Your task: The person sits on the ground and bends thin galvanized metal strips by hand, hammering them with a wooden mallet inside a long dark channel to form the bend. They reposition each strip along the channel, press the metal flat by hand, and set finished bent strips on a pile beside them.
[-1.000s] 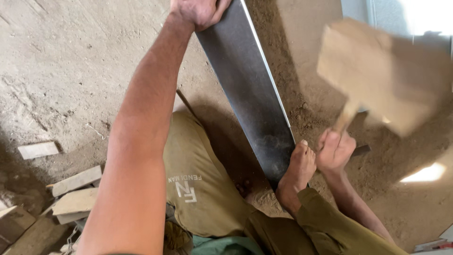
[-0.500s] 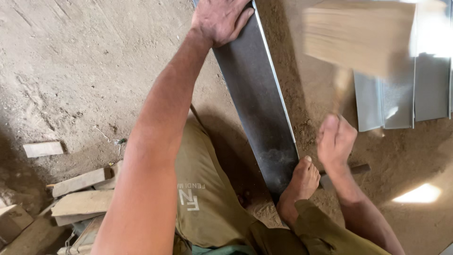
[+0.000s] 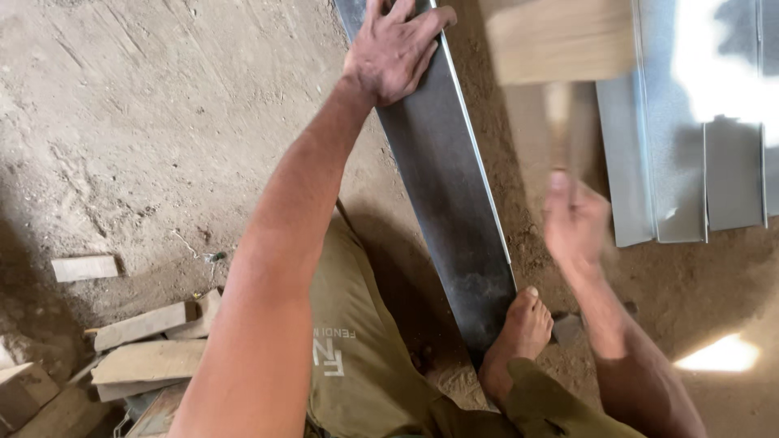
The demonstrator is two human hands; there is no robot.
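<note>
Over the metal strip (image 3: 442, 195), wooden mallet (image 3: 560, 40) now swung further left, right hand (image 3: 574, 221) blurred

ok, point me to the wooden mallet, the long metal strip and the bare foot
wooden mallet (image 3: 560, 40), head view, on the blurred block head.
long metal strip (image 3: 450, 195), head view, on its flat dark face, mid-length.
bare foot (image 3: 519, 337), head view, on its top, behind the toes.

- Bare, dusty brown dirt floor (image 3: 122, 122), scuffed and uneven.
- Pale wooden offcuts (image 3: 142, 345) lie lower left.
- Bright sunlight patch (image 3: 718, 354) lower right, perhaps from a doorway.
</note>
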